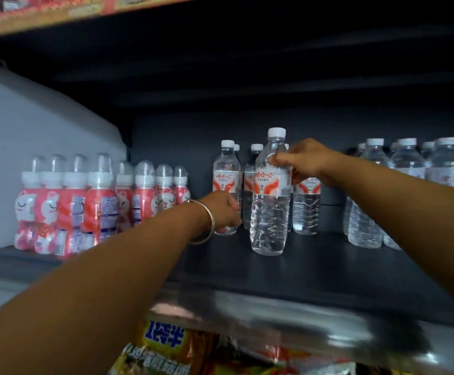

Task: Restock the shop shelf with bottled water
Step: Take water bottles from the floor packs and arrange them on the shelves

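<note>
Head view of a dark shop shelf (315, 269) running across the middle of the frame, with both bare forearms reaching in from the lower corners.

Right hand (305, 161), centre right: fingers and thumb curled round the shoulder of the front water bottle (270, 196), just above its red-and-white label. This bottle stands upright with its base on the shelf, forward of the others, white cap on.

Left hand (224, 209), centre of the frame: fingers wrapped round the lower body of a second water bottle (226, 171), which stands upright just left of the front one (the fingertips are hidden behind the bottle, so how tightly they close cannot be told). A metal bangle (207, 223) circles the wrist.

Behind and between the two held bottles stands a small cluster of like bottles (305, 207), close together. At the right of the frame, well apart from these, a further group of water bottles (410, 185) stands in rows, labels partly blurred.

Left of the frame: a row of pink-and-white drink bottles (85, 201) with clear domed caps, packed side by side against a pale side wall (31, 131).

Bottom centre, below the blurred metal shelf edge (288, 318): yellow and orange snack packets (166, 350). Upper left: the edge of a higher shelf (44, 14), out of focus.
</note>
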`<state>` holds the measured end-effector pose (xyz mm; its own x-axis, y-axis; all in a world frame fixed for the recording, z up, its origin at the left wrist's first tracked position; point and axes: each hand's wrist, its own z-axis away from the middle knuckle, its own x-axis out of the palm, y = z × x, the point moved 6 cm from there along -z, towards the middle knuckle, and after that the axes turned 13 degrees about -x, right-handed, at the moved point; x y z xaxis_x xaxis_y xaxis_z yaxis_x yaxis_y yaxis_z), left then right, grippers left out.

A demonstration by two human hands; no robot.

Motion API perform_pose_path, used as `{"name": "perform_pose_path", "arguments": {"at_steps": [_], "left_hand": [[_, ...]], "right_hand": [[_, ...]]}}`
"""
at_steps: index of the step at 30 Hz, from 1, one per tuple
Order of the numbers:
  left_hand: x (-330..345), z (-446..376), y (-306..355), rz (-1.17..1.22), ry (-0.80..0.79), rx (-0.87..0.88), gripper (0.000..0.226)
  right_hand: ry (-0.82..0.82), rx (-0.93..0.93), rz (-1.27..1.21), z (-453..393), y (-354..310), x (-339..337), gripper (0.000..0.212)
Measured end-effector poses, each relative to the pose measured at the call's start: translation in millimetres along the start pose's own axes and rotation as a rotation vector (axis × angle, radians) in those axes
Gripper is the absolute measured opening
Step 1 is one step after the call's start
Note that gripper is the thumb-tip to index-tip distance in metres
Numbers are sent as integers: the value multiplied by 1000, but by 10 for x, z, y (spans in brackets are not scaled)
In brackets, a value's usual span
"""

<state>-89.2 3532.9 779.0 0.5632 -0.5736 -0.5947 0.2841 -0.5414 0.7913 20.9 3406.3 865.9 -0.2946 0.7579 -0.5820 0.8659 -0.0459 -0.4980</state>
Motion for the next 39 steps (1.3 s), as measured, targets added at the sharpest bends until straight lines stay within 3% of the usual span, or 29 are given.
{"name": "perform_pose_path", "arguments": {"at_steps": [6,10,16,22,26,32,39], "left_hand": [[96,-306,-85,-94,-10,-47,26],[146,-524,-134,-48,-10,-61,26],[154,-678,-99,-167,-11,-50,15],[187,-776,-101,-161,-24,-68,24],[196,-770,-60,-189,-32,-50,12],[188,-764,-61,-235,24,-4,36],[194,-706,-26,-334,-7,7,34]], "right_hand": [[-5,20,24,-262,150,192,38],[-3,42,-23,-382,243,306,34],[30,65,-72,-510,300,385,23],[39,91,-108,-617,364,440,19],[55,113,-74,-647,338,466,39],[57,128,35,-695,336,517,43],[57,142,95,-653,315,518,43]]}}
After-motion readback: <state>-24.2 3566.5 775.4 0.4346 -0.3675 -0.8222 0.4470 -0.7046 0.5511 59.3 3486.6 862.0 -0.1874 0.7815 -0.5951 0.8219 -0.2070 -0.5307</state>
